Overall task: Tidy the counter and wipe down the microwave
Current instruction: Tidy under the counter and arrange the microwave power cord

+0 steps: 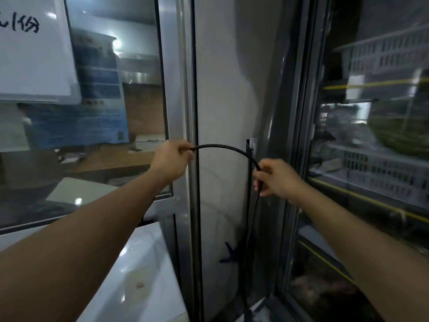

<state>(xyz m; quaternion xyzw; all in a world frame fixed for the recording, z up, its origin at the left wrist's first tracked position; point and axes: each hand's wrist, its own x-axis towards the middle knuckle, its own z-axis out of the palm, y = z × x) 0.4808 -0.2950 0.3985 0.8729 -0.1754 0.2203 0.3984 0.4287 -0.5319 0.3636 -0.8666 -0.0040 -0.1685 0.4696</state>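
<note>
A black power cable (222, 148) arches between my two hands in front of a grey wall panel (220, 89). My left hand (170, 159) grips one end of the arch at the metal window frame (183, 101). My right hand (277, 177) pinches the cable where it bends downward; from there it hangs straight down toward the floor gap. A white appliance top (144, 275), glossy with a small red mark, lies at the lower left under my left forearm. No cloth is in view.
A glass window (104, 101) with a white paper notice (32, 49) fills the left. A glass-door fridge (371, 159) with grey crates, yellow shelf edges and greens stands on the right. A small bracket (250, 142) and blue tape mark (228, 254) sit on the wall panel.
</note>
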